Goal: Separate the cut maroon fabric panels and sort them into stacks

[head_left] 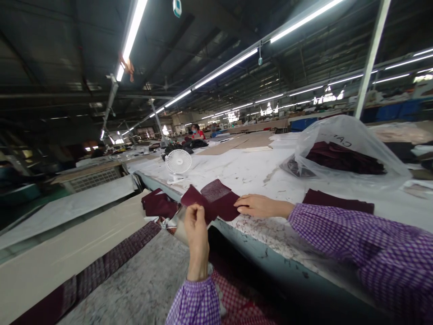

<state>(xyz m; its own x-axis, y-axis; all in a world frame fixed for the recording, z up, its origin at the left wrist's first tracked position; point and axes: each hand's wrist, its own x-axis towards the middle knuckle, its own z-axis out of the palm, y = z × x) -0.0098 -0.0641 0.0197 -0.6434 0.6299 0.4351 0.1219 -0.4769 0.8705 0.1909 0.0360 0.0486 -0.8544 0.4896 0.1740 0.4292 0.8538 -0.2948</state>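
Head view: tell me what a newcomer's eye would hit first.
Probably the dark maroon cloth between the bare left hand and bare right hand, at the edge of the white-topped table. Next come the bulging clear plastic bag to the right, and the small round white fan left of centre, beyond the hands.

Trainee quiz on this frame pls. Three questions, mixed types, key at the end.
1. True or false: the left hand is well clear of the maroon cloth near the table edge.
2. Pick one: what colour is the small fan standing on the table?
A) black
B) white
C) green
3. Fill in: the maroon pieces at the right of the picture lie inside a see-through ____.

Key:
1. False; its fingers pinch the cloth.
2. B
3. Plastic bag
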